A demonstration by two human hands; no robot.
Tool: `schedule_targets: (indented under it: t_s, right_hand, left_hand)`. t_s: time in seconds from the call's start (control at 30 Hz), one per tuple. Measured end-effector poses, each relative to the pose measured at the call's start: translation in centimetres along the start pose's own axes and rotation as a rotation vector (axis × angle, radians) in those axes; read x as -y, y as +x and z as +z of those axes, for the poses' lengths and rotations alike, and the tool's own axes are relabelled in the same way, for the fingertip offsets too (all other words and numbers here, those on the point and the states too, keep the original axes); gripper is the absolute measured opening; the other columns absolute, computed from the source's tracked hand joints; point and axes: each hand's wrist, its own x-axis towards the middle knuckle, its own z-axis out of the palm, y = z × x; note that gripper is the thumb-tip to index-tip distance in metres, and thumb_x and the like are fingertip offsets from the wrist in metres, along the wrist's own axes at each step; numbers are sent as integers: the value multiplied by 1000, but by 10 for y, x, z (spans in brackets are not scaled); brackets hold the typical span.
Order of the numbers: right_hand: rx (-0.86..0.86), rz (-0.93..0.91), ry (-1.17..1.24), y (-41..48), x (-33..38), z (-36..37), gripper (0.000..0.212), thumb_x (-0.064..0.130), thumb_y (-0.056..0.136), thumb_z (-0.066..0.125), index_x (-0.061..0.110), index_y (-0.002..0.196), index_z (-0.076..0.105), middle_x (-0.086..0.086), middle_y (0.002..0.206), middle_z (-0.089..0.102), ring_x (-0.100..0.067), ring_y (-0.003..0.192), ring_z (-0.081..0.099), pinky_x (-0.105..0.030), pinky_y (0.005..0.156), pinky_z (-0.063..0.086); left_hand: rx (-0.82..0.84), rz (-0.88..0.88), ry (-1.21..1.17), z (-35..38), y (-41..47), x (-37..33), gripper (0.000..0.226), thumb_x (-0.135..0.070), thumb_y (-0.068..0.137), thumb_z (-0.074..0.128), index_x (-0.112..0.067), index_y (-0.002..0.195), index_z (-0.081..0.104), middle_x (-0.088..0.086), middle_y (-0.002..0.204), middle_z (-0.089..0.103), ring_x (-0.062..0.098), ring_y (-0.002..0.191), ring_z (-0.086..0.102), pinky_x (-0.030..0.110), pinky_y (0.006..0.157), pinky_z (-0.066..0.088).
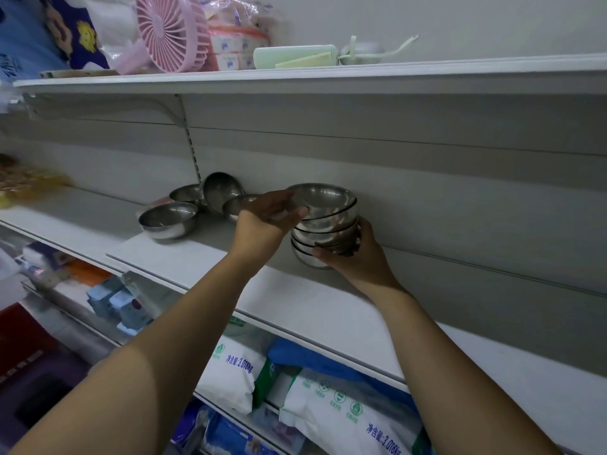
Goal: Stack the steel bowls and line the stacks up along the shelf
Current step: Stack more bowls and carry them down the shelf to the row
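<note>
A stack (323, 224) of nested steel bowls stands on the shelf (203, 257), close against the back panel (427, 205) and well back from the shelf's front edge. The right hand (356, 254) cups the lower part of the stack from the right and front, its fingers (328, 252) curled around the bottom bowls and grasping them. The left hand (267, 213) reaches in from the left, fingers spread and pressed on the rim and side of the top bowl (320, 197), which sits slightly tilted on the pile. To the left of the stack four loose bowls crowd together near the back: a front bowl (168, 220) standing upright nearest the shelf edge, a second bowl (185, 193) behind it, a tipped bowl (221, 190) leaning on its side against the upright rail (190, 139), and a fourth bowl (238, 205) partly hidden behind the left wrist. Right of the stack the shelf runs bare toward the frame edge, and a broad strip lies open in front of the bowls. The upper shelf (328, 77) overhangs with plenty of height above the stack; on it sit a pink fan (170, 31) and packets (236, 34). Below, white sacks (345, 408) fill the lower shelf.
</note>
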Motion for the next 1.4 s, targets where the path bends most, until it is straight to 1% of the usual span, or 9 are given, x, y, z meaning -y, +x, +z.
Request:
schedule_targets:
  t_s: [0.13, 0.27, 0.37, 0.5, 0.7, 0.87, 0.97, 1.13, 1.4]
  right_hand:
    - [42, 5, 21, -2, 5, 0, 97, 48, 66, 91, 35, 146, 37, 17, 130, 62, -5, 119, 60, -21, 94, 51]
    - [18, 59, 115, -2, 14, 0, 92, 66, 82, 58, 35, 159, 18, 13, 144, 51, -9, 132, 49, -22, 101, 38]
    - [-6, 36, 108, 4, 11, 1, 73, 67, 89, 50, 38, 154, 31, 13, 142, 56, -8, 130, 54, -14, 92, 44]
    - [28, 16, 135, 7, 6, -1, 65, 62, 93, 54, 35, 150, 39, 9, 141, 59, -8, 127, 56, -24, 101, 48]
    - [69, 24, 131, 5, 4, 0, 73, 61, 89, 56, 37, 153, 31, 9, 144, 55, -8, 130, 53, -20, 99, 44]
    - [69, 36, 96, 7, 2, -2, 81, 64, 87, 64, 39, 155, 27, 13, 142, 54, -5, 131, 51, -28, 109, 43]
    - [106, 42, 42, 2, 4, -2, 90, 44, 81, 82, 39, 153, 28, 25, 133, 56, 7, 121, 55, -16, 98, 48]
    - [80, -26, 6, -1, 6, -2, 87, 12, 65, 95, 42, 132, 46, 22, 121, 65, 9, 110, 63, -13, 86, 52]
    - [115, 25, -97, -22, 31, -3, 89, 38, 57, 99, 40, 133, 54, 21, 123, 67, 4, 112, 63, -25, 97, 53]
  left_hand:
    - [-28, -7, -8, 4, -4, 4, 46, -14, 81, 84, -6, 123, 68, 8, 111, 76, 19, 105, 73, 36, 97, 57]
    - [-49, -49, -31, 7, -7, 5, 53, -18, 80, 85, -13, 128, 62, 0, 107, 76, 9, 100, 73, 22, 88, 57]
    - [-60, -64, -49, 7, -8, 4, 49, -15, 81, 84, -11, 125, 62, -5, 101, 74, 0, 91, 73, 15, 80, 55]
    - [-64, -75, -45, 8, -7, 0, 49, -18, 81, 84, -11, 125, 63, -7, 100, 73, -7, 81, 71, 11, 75, 55]
    - [-42, -73, -50, 6, -5, -2, 53, -18, 80, 84, -16, 128, 60, 5, 114, 72, 18, 104, 71, 28, 83, 58]
    - [-16, -59, -46, 4, -4, 3, 65, -14, 81, 84, -18, 138, 52, 4, 122, 66, 13, 109, 67, 27, 88, 59]
    - [57, -79, -4, 2, 0, 5, 73, -20, 84, 82, -20, 146, 44, -2, 131, 58, 2, 105, 63, 12, 80, 55]
    - [153, -77, 64, -3, 4, 11, 47, -19, 87, 78, -10, 130, 63, 5, 122, 73, 16, 112, 69, 34, 99, 55]
    - [175, -27, 133, -26, -18, -8, 53, -18, 79, 85, -15, 128, 65, -3, 116, 74, 10, 113, 67, 34, 104, 52]
